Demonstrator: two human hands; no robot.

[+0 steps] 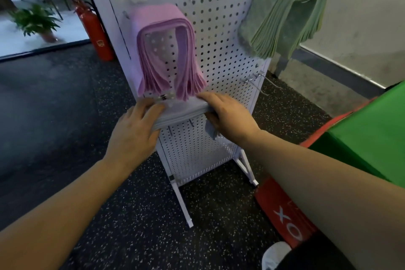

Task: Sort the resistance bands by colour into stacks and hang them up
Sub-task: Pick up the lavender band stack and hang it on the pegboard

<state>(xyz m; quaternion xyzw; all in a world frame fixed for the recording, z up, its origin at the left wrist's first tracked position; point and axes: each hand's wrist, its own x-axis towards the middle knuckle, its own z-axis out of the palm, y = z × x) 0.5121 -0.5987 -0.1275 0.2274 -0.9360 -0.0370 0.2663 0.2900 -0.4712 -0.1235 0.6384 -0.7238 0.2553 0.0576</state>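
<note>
two stacks already hang on the white perforated pegboard stand point(210, 28): the pink stack of flat resistance bands point(168, 59) draped over pegs at upper left, and the pale green stack of resistance bands point(285, 13) at upper right. you are on the third, a grey stack of flat resistance bands point(182, 112), held against the board just below the pink one.

your left hand point(135, 129) curls around the stack's left end, fingers over the top and thumb side toward you. your right hand point(230, 116) grips the right end, fingers wrapped over it, with a short grey tail hanging down beneath the palm. both hands are closed on the grey stack.

the stack's long axis runs roughly level across the board, left end a little lower and nearer you, right end slightly higher. its broad face points up, and the layered edges face you.

the step in hand looks like seating the grey stack on the thin metal pegs point(169, 130) that poke out just under it. whether the bands already rest on those pegs i cannot tell. the next move probably calls for lowering the stack evenly so it straddles the pegs, then letting both ends drape down as the other two do. release one end too soon and the loose layers may slide off.

a red fire extinguisher point(98, 33) stands on the floor to the board's left, and a green covered table point(368, 129) sits at your right.
</note>
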